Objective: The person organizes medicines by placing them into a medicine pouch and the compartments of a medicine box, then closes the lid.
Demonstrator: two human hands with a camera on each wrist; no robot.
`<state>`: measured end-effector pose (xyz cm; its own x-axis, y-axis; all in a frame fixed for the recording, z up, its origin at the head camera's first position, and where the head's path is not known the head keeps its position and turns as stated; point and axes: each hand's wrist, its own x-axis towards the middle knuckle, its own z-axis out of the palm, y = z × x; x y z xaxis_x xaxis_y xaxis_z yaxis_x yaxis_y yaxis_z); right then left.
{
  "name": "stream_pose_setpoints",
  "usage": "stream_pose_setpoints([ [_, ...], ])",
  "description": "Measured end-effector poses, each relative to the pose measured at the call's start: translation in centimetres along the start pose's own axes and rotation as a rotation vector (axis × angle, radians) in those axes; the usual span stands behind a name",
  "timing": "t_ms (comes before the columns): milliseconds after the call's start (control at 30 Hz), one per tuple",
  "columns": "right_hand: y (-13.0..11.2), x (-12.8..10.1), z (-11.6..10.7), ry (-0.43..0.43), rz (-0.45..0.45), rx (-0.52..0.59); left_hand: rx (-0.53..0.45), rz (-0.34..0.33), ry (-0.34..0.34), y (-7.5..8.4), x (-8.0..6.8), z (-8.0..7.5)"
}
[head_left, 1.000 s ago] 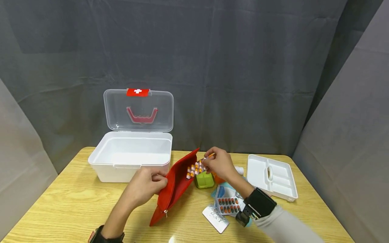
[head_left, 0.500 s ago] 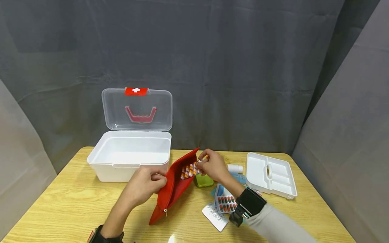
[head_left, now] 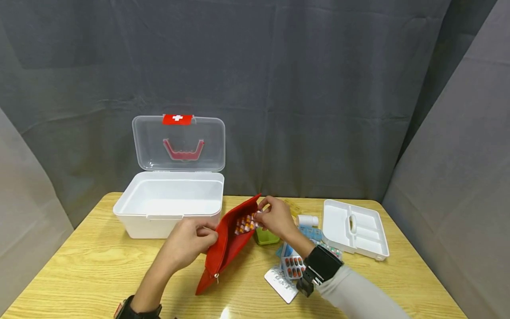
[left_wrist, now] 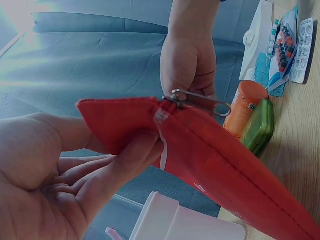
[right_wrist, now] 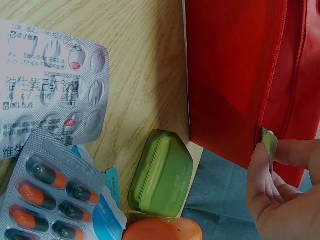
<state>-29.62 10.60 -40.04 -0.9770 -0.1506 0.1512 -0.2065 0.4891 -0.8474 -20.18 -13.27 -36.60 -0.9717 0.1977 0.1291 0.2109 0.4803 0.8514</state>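
left hand [head_left: 194,240] grips red pouch [head_left: 227,248] by its near edge, mouth held open | right hand [head_left: 275,218] pinches blister pack [head_left: 245,223], half inside the mouth | pouch's long axis runs near-left to far-right (right hand nearer the opening)

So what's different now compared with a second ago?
The right hand, pinching the blister pack of orange and white capsules, has slid it leftward and further into the red pouch. Moving aside, the hand has uncovered the small white bottle. The left hand holds the pouch's edge open as before; the white box, tray and other packs have not moved.
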Motion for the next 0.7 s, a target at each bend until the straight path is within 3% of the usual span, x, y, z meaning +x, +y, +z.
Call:
stream_pose_setpoints([
  [467,0.11,0.08,0.46,0.006,0.026,-0.091,-0.014,-0.001,-0.002,0.0,-0.03,0.04],
  [700,0.08,-0.22,-0.52,-0.011,0.033,-0.118,-0.007,0.006,-0.003,-0.04,-0.03,0.02],
])
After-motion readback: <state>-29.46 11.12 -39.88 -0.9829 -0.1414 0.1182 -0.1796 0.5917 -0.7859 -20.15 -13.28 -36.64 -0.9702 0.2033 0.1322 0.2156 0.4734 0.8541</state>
